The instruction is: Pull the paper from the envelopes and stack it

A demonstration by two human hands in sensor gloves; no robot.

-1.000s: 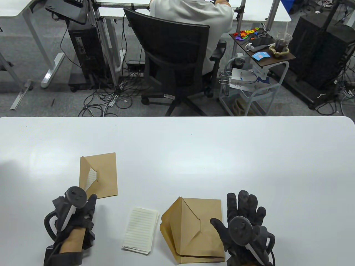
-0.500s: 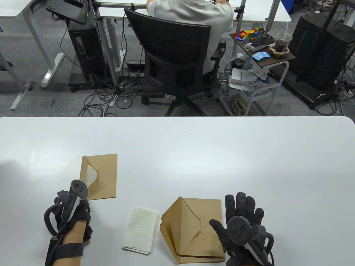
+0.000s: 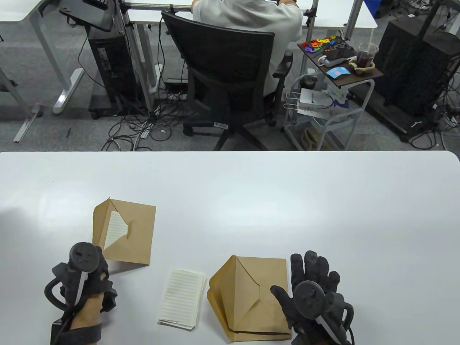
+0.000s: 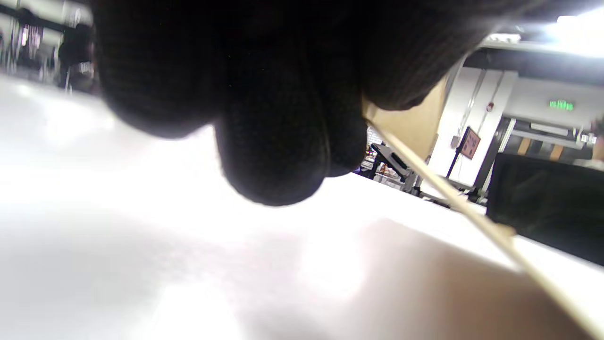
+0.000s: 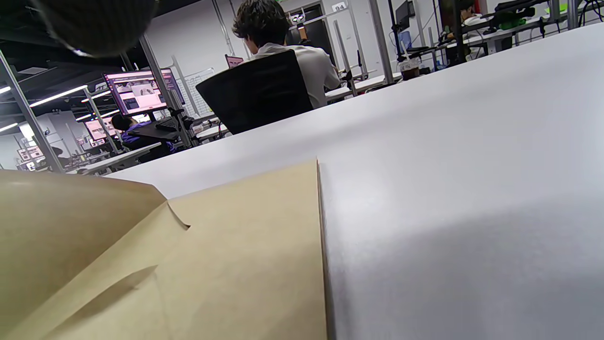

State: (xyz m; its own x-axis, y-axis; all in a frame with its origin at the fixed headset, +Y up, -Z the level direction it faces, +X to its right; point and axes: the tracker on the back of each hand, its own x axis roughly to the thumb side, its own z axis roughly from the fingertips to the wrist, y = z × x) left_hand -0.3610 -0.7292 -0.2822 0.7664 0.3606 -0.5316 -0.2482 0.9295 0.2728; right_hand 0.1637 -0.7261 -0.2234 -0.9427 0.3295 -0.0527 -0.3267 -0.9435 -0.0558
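A: Envelope (image 3: 125, 231), brown, is tilted up off the white table (image 3: 251, 187) at left, its open flap showing lined paper (image 3: 115, 227) inside.

B: And the left hand (image 3: 84, 280)?

A: It grips the envelope's near left corner. In the left wrist view the gloved fingers (image 4: 264, 123) are curled tight, with a brown edge (image 4: 472, 212) running out from under them.

B: What sits in the middle?

A: A small stack (image 3: 183, 299) of lined sheets, flat on the table, near the front edge. Just to its right lie opened envelopes (image 3: 251, 298), flaps spread left, one on top of another.

B: The right hand (image 3: 312, 294)?

A: It rests at the right edge of those envelopes, fingers spread and straight, thumb lying on the brown paper, holding nothing. The right wrist view shows the top envelope (image 5: 212, 264) flat on the table.

B: Beyond the table?

A: A seated person (image 3: 248, 21) in a black chair (image 3: 226, 72), back turned, and a cart (image 3: 337, 68) at right.
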